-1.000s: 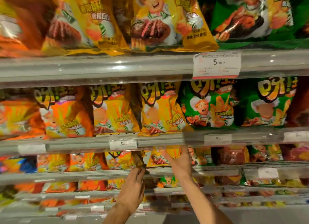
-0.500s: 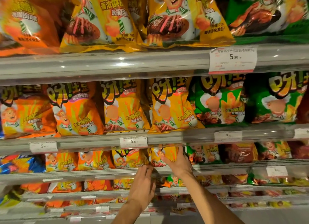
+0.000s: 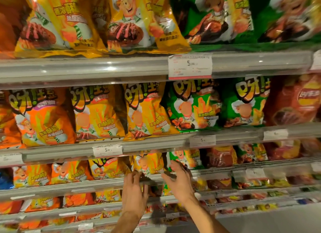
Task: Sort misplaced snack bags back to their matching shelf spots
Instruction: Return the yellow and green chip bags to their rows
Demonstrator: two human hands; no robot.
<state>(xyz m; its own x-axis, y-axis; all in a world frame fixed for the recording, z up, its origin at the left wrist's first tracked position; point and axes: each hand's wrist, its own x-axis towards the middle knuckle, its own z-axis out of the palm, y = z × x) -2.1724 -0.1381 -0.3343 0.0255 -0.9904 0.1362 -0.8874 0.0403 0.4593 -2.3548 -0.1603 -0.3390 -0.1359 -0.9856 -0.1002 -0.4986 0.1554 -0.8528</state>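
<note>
Orange and yellow foil snack bags filled the left shelf rows. Left hand [image 3: 134, 192] hovered open-fingered, empty, at the grey metal shelf rail [image 3: 104, 183]. Yellow crinkled snack bag [image 3: 148, 164] stood just above, seemingly being settled among matching bags. Right hand [image 3: 178, 180] spread wide, fingertips touching it beside a green snack bag [image 3: 186, 158]; next probably straightening it.

Bags [image 3: 149, 164] packed tight, shelf lip [image 3: 97, 184] blocks low entry, free room in front.
</note>
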